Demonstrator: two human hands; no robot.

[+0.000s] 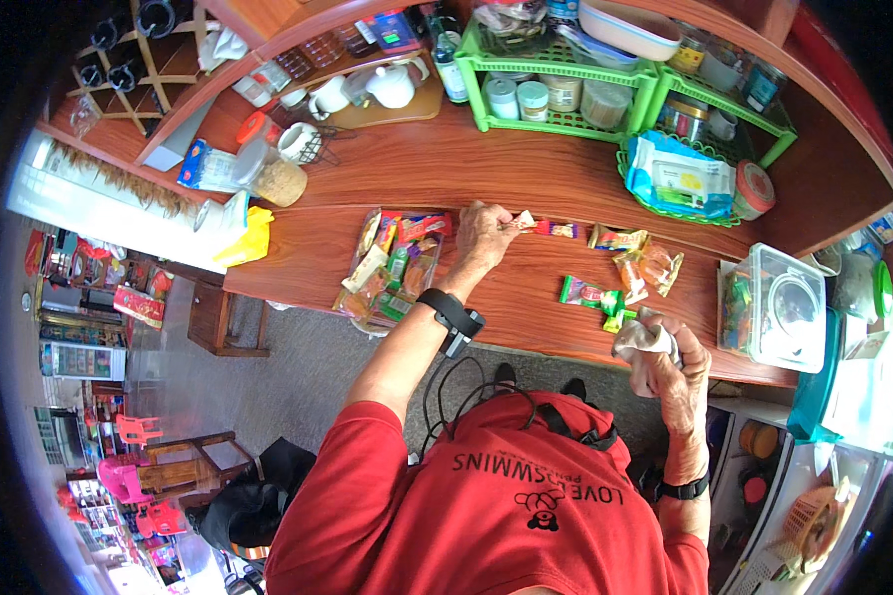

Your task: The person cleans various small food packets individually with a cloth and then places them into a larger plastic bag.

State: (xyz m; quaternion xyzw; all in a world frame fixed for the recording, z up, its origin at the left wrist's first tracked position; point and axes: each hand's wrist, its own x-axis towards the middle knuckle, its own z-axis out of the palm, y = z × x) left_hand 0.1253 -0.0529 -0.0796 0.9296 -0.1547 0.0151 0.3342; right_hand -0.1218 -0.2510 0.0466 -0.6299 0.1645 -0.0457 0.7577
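Observation:
My left hand (485, 232) reaches over the wooden counter, its fingertips on a small wrapped snack (522, 221). Just right of it lies a red and purple wrapped candy (558, 229). A crumpled greyish cloth (646, 343) is gripped in my right hand (677, 368), above the counter's front edge. Left of my left hand, a clear tray (437, 260) holds several wrapped snacks. Gold-wrapped snacks (647, 269) and a gold packet (616, 238) are on the counter's right part. Green-wrapped candies (594, 294) lie nearer the front edge, close to the cloth.
A lidded clear plastic box (789, 309) stands at the counter's right end. Behind are a green basket with a wipes pack (681, 177) and a green plastic rack (558, 130). A jar of grains (271, 175) and a yellow bag (245, 238) sit at left. Black cables (446, 398) hang before me.

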